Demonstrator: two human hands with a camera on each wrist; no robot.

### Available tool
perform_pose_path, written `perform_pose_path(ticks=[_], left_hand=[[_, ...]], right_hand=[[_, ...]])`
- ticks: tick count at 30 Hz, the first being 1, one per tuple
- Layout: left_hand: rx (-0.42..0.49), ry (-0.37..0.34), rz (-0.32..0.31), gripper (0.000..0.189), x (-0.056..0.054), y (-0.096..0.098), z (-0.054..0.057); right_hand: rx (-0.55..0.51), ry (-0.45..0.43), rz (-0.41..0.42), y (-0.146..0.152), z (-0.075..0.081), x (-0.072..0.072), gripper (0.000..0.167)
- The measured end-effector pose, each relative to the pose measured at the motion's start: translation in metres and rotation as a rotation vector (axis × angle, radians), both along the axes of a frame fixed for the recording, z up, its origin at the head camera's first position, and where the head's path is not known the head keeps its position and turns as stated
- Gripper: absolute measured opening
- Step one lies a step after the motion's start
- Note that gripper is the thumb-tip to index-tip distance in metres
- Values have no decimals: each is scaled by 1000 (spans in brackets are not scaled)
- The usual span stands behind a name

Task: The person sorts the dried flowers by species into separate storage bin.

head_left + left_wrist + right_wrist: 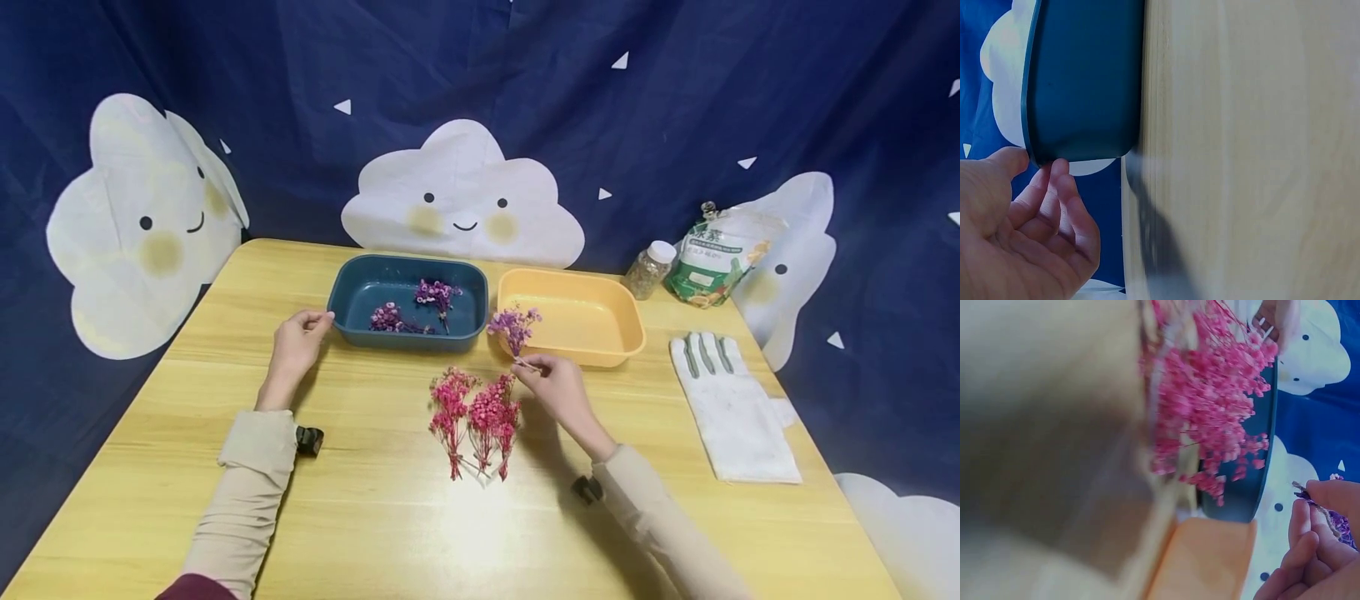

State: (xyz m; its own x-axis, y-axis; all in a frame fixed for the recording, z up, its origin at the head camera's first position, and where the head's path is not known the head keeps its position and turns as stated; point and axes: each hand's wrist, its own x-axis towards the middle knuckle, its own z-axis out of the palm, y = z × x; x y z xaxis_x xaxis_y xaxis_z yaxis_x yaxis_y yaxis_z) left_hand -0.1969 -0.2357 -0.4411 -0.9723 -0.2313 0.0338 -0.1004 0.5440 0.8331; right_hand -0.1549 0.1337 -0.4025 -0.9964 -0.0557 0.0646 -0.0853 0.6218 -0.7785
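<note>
My left hand [296,346] pinches the left end of a dark blue plastic basin [356,293] by its rim; in the left wrist view the thumb and fingertips meet at the basin's corner [1085,81]. Inside that basin lie two bunches of purple dried flowers [437,293]. With thumb and fingers, my right hand [557,392] holds another purple dried flower bunch [514,329] by its tied stems, blossoms up, in front of the yellow basin [600,321]. Bunches of pink dried flowers [491,412] lie on the table just left of this hand, looming large in the right wrist view.
To the right lies a white work glove [738,412] with green-striped fingers. A capped clear jar [650,271] and a green and white pouch [712,262] stand at the back right corner. Behind the wooden table [360,517] hangs a dark blue curtain [420,67] with cloud prints.
</note>
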Motion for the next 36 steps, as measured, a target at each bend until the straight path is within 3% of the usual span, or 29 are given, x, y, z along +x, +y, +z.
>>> perform_pose_path(ticks=[7,19,27,36], left_hand=[[-4,0,1,48,1,-1,1],[3,8,2,44,-1,3,1],[3,8,7,46,0,2,-1],[13,11,9,45,0,2,-2]], right_hand=[[-15,-13,31,-33,9,-29,17],[77,-86,95,-78,17,-71,15],[149,-108,127,-97,14,-84,16],[140,-83,135,-102,7,-90,20]])
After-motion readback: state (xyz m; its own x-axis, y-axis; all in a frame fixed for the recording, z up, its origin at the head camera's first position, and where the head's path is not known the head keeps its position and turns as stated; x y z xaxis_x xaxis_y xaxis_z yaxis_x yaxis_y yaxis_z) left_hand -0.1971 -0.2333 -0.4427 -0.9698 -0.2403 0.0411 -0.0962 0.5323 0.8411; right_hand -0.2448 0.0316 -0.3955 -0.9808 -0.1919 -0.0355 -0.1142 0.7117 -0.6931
